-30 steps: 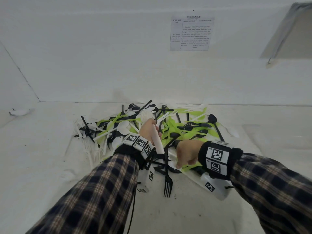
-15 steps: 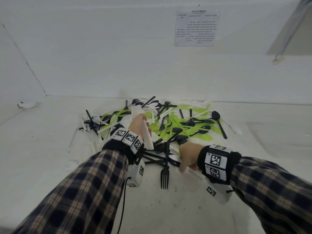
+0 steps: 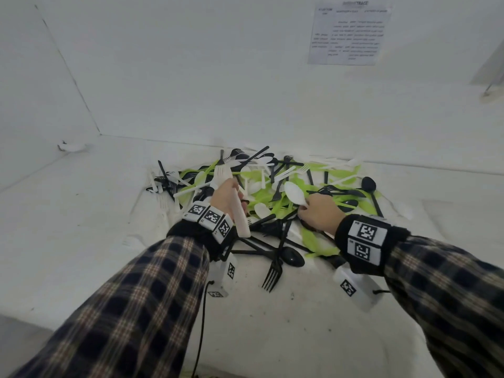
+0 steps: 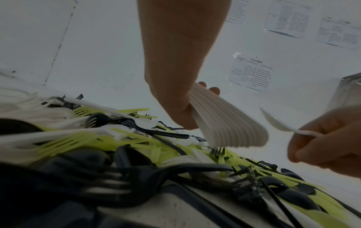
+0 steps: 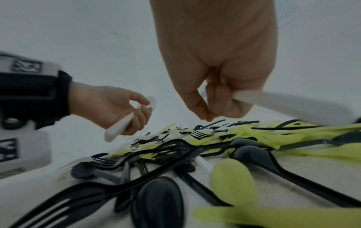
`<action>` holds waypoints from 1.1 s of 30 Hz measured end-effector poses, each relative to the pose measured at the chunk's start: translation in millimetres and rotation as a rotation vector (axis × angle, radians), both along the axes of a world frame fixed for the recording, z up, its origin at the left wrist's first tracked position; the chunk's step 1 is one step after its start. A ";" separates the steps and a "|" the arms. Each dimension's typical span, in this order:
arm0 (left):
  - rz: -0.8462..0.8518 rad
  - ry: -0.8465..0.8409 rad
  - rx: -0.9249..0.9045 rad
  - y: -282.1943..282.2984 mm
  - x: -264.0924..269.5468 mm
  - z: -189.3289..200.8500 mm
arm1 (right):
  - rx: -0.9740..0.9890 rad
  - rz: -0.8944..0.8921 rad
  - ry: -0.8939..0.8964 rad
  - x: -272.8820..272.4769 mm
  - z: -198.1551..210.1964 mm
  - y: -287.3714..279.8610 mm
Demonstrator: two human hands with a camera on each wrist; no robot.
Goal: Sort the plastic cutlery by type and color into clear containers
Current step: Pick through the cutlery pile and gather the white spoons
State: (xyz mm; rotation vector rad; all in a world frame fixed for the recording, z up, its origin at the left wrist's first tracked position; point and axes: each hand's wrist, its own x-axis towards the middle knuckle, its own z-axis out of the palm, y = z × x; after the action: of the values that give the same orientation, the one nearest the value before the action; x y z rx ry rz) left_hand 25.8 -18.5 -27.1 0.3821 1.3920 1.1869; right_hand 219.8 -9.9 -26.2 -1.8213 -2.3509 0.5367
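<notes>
Left hand [image 3: 227, 196]: over the left-centre of the heap, fingers and thumb wrapped around a nested stack of white cutlery [image 4: 224, 123]; many handles pressed flat together, handle ends pointing back toward the wrist, heads poking out past the knuckles. Heads look like forks in the head view, not certain.
Right hand [image 3: 319, 214]: over the right-centre of the heap, fingertips pinching the handle of one white spoon [image 3: 294, 194]; bowl raised clear of the pile, angled up and toward the left hand.
Hands relative to each other: near, not touching; spoon bowl lying between them.
Cutlery pile [image 3: 275, 192]: loose tangle of black, white and lime-green forks and spoons on the white surface [image 3: 95, 227], close to the back wall.
Near edge of pile: black fork [image 3: 274, 268] with tines toward the camera, black spoon [image 3: 291, 256] just beside it, bowl touching the fork's neck.
Left fringe of pile: several white forks, hard to separate from the white surface.
Clear containers: not identifiable in any view.
Wall: printed sheet [image 3: 349, 34] taped up at upper right, text unreadable.
Wrists: marker-tagged bands on both, plaid sleeves behind.
</notes>
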 end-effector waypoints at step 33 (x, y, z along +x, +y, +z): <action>-0.007 -0.046 -0.042 6.5 -57.2 18.1 | -0.129 -0.242 0.221 -42.5 -16.2 41.7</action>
State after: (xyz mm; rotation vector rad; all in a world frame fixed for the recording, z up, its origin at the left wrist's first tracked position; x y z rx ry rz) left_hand -31.4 -11.9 -9.0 0.3285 1.3723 1.1521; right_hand 177.3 31.8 -42.4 -1.9504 -1.9619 0.8253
